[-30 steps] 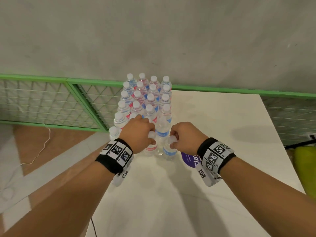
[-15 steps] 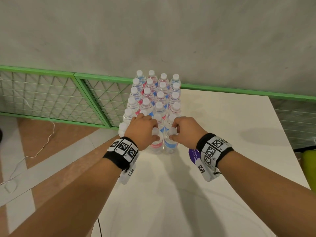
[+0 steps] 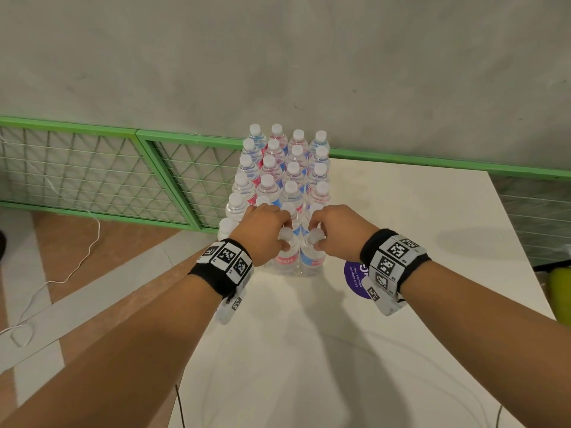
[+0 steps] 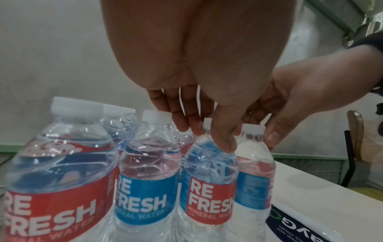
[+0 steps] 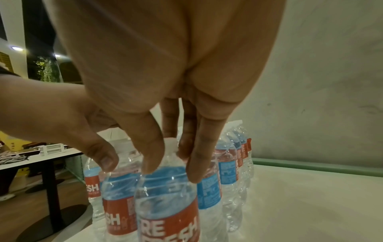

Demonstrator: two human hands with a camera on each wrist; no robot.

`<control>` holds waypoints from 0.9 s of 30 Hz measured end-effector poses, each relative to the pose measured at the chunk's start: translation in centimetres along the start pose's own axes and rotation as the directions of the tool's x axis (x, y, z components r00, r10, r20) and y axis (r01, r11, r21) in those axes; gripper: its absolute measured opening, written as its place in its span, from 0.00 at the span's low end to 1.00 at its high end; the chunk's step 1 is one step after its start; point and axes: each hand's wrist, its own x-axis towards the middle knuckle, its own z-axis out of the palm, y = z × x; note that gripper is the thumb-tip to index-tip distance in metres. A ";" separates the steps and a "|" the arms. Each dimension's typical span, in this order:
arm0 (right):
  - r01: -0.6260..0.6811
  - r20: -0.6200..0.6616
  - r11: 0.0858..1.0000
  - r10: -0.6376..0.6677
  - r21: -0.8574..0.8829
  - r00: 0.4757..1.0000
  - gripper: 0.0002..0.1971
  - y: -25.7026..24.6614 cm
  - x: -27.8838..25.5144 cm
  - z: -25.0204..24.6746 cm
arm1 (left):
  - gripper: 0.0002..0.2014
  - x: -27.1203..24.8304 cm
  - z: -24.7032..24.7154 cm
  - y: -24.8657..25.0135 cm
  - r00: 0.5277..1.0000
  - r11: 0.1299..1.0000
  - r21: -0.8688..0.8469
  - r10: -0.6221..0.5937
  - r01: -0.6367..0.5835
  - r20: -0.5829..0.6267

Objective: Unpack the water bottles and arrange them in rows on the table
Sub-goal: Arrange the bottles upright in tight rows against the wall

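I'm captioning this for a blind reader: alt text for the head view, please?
Two hands, left hand and right hand, each grip the cap of a front water bottle in a four-wide block of bottles on a white table.

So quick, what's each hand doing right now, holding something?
Left hand: fingers curled round the neck of a front-row bottle.
Right hand: pinches the neck of the neighbouring bottle.
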 end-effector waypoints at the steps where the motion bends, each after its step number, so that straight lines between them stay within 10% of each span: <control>1: -0.019 -0.011 1.000 0.019 0.014 1.000 0.16 0.0 0.0 0.1 | 0.17 0.1 0.1 0.0 1.000 1.000 -0.005 0.000 0.000 -0.006; 27: -0.057 -0.024 0.998 0.057 0.017 0.998 0.25 -0.1 0.2 1.0 | 0.22 -0.2 1.2 -0.5 0.997 0.999 0.054 0.002 0.002 -0.073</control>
